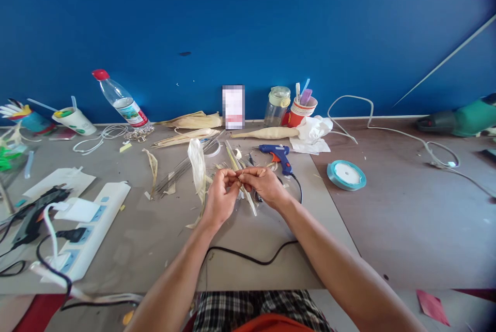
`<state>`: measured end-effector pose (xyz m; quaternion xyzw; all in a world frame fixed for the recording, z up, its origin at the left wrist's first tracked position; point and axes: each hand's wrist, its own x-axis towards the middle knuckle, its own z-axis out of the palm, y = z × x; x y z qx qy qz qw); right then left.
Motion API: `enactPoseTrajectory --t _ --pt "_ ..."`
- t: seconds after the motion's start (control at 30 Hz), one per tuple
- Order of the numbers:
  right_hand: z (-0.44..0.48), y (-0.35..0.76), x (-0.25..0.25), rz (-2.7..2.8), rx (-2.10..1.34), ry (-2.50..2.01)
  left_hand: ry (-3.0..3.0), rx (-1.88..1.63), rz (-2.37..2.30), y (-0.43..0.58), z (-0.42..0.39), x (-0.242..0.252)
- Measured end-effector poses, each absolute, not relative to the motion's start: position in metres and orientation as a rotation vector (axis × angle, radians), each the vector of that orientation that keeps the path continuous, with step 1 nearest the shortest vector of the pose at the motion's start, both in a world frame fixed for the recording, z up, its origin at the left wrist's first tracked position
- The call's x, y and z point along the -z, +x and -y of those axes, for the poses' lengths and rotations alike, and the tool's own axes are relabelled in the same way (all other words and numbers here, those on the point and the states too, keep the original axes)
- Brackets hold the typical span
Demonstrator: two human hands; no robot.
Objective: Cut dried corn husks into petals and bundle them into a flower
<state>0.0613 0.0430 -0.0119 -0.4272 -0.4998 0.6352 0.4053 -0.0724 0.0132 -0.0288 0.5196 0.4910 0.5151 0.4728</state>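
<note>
My left hand (223,195) and my right hand (265,184) meet over the middle of the table, fingertips pinched together. Whatever they pinch is too small and covered to make out. Pale strips of dried corn husk (250,204) stick out above and below the fingers; whether they are held or lie underneath, I cannot tell. Just left of my hands is a whitish, curled husk (198,164). A blue hot glue gun (277,153) lies beyond my right hand, its black cable running off behind the wrist. Husk scraps surround both hands.
Thin metal wires (180,171) lie left of centre. Behind are a phone (233,107), a tilted bottle (129,107), a jar (276,109) and a red cup (300,112). A ribbon roll (346,174) sits right; a power strip (91,234) with plugs is left.
</note>
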Motion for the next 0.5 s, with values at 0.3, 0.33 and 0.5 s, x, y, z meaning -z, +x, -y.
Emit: enactPoseTrajectory --t 0.3,0.33,0.5 --pt "-0.0429 0.0639 0.0076 1.297 -1.583 -1.12 1.339 -1.236 -1.281 -0.0738 -0.0141 0.0319" --pt "-0.0429 0.0643 0.0074 1.299 -1.581 -1.123 1.345 -1.233 -1.292 -0.0737 -0.014 0.0314" --pt "-0.0435 0.0635 0.0097 1.254 -1.569 -1.137 1.358 -1.227 -1.312 -0.0733 -0.0136 0.0306"
